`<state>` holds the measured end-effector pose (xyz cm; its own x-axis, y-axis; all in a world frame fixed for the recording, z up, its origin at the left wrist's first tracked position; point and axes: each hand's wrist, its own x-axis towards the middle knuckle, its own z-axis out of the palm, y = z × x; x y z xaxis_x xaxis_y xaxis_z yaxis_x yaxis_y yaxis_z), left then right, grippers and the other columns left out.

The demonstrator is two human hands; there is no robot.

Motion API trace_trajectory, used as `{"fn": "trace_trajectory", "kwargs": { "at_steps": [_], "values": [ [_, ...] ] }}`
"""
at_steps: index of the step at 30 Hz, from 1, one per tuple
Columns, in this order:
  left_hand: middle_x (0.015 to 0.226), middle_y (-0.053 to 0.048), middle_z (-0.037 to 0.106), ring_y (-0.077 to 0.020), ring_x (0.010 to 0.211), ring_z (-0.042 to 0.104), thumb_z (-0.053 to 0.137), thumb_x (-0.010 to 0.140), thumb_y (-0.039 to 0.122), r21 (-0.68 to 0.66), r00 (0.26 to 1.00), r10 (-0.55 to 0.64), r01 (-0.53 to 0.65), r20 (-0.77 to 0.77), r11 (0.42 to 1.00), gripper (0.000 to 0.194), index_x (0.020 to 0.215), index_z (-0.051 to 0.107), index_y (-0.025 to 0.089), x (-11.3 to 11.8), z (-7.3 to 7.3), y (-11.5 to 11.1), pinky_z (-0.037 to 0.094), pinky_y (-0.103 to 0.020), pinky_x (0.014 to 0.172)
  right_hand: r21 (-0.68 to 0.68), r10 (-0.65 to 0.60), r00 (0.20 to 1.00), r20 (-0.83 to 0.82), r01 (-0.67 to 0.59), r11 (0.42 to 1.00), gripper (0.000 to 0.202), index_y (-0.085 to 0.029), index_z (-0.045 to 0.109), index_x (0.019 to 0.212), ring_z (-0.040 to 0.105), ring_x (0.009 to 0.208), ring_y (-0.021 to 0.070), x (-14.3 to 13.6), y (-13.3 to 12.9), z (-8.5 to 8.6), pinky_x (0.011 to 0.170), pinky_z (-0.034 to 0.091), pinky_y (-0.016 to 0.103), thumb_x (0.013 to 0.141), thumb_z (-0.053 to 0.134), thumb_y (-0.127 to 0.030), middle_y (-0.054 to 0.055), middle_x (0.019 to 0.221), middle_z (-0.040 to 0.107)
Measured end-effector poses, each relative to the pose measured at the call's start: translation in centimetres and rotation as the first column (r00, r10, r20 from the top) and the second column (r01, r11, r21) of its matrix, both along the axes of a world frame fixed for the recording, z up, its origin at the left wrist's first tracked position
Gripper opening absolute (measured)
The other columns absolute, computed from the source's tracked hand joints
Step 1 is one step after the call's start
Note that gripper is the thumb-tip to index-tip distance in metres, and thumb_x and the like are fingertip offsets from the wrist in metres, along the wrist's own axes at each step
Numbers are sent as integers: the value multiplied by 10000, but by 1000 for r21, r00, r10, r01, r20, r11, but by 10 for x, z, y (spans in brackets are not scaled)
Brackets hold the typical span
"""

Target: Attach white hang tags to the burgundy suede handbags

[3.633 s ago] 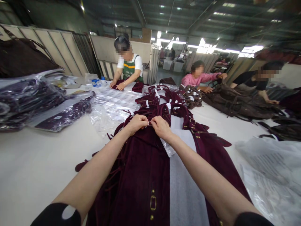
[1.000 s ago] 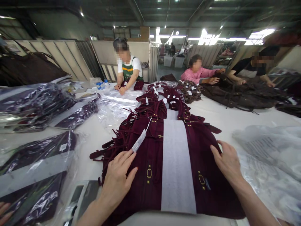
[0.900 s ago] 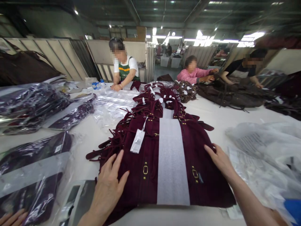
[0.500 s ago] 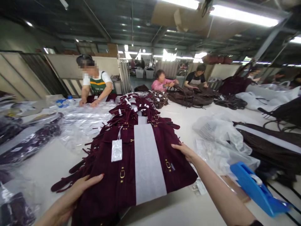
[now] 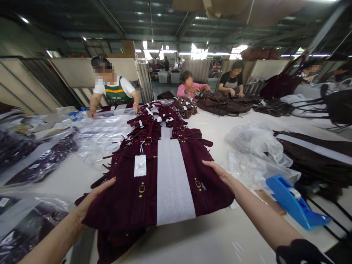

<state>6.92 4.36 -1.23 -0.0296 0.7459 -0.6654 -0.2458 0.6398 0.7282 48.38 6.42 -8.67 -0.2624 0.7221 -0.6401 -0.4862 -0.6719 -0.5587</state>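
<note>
While the wide burgundy fabric bag (image 5: 123, 198) lies over the smooth white tabletop (image 5: 214, 242), its long axis crosswise between bare left hand (image 5: 92, 200) and bare right hand (image 5: 222, 174), each is equally near, fingers (mostly hidden) seemingly clamped on its opposite side edges.

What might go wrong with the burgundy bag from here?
The left hand and right hand hold the burgundy bag near its sides, so its soft middle could sag or fold. Neither hand is on the pale strip across its front, which might shift or crease. The white hang tag is on a thin string and could snag.
</note>
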Motion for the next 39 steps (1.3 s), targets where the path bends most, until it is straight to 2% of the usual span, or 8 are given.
{"fn": "trace_trajectory", "kwargs": {
  "at_steps": [5,14,17,19,23,31,35,39],
  "values": [
    [914,-130,697,-310,887,647,723,637,333,-240,984,-57,98,169,966,371,941,661,130,-7,-16,-7,532,-422,818,-52,-51,998,36,53,997,249,-80,600,959,654,629,188,-13,-6,-5,637,552,301,825,557,-286,93,730,690],
    [536,3,588,-186,551,592,726,560,524,171,873,-101,205,-477,964,425,591,498,168,-34,-51,-12,429,-247,470,29,-68,968,242,63,998,258,-101,625,872,640,597,201,-20,-27,-16,606,538,313,768,581,-333,100,713,686],
    [431,28,498,-165,456,528,743,514,534,206,793,-42,209,-607,956,474,518,424,182,-33,-55,-9,356,-235,399,197,-214,849,483,133,971,262,-123,623,813,633,605,210,-13,-24,-31,595,521,315,674,668,-341,75,684,680],
    [535,-5,596,-202,538,592,774,500,450,183,873,-63,172,-484,968,390,624,528,174,-29,-56,-7,443,-266,464,306,-305,721,622,134,942,280,-136,622,786,630,630,211,-10,-20,-40,604,509,308,608,715,-332,51,683,679],
    [742,-70,689,-252,680,654,771,512,315,99,988,-23,39,-153,994,422,873,604,171,-21,-52,-3,539,-353,650,450,-369,663,651,54,891,332,-151,641,850,635,764,234,-14,-12,-40,683,501,325,619,693,-383,46,797,692],
    [786,-1,710,-279,794,657,811,370,305,374,883,112,76,-456,924,432,755,627,234,11,-18,-8,560,-280,646,673,-562,521,642,-33,739,143,-250,567,687,600,842,248,-34,-12,-12,703,474,310,641,683,-320,8,705,651],
    [850,12,712,-292,882,641,810,370,345,406,869,177,30,-462,913,503,832,638,247,48,2,-14,565,-281,697,671,-557,485,674,-88,736,157,-268,562,773,588,886,258,-13,-10,7,710,463,308,689,647,-370,19,773,660],
    [981,-19,694,-288,951,618,813,434,375,480,893,203,17,-403,877,601,981,627,212,80,10,-15,556,-287,749,644,-573,308,760,-234,728,250,-239,567,843,592,779,242,25,-6,30,710,442,320,756,554,-474,40,838,669]
  ]
}}
